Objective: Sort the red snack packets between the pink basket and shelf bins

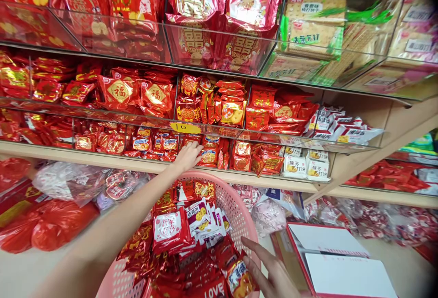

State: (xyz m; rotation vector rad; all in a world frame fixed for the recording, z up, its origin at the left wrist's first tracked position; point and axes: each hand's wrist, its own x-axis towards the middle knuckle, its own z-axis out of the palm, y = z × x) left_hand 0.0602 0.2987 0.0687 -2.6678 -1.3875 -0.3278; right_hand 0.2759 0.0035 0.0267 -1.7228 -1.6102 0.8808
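My left hand [187, 157] reaches over the front edge of the lowest shelf row. Its fingers are stretched out and apart, over small red snack packets [208, 157]; the fingertips are partly hidden among them. Below stands a pink plastic basket [244, 204] with holes in its wall. Red packets [167, 229] and white-and-purple biscuit packets [201, 218] fill it. My right hand [270, 270] is at the basket's right side, fingers spread, with nothing gripped. Its fingertips come close to a red biscuit packet [239, 277]; whether they touch it I cannot tell.
Clear dividers split the shelves into bins of packets, with a yellow price tag [185, 127] marked 10. Green-wrapped crackers [313, 28] lie upper right. Under the shelf are red bags [68, 222] and clear bags [71, 181]. A red-edged box with white panels [349, 273] lies right of the basket.
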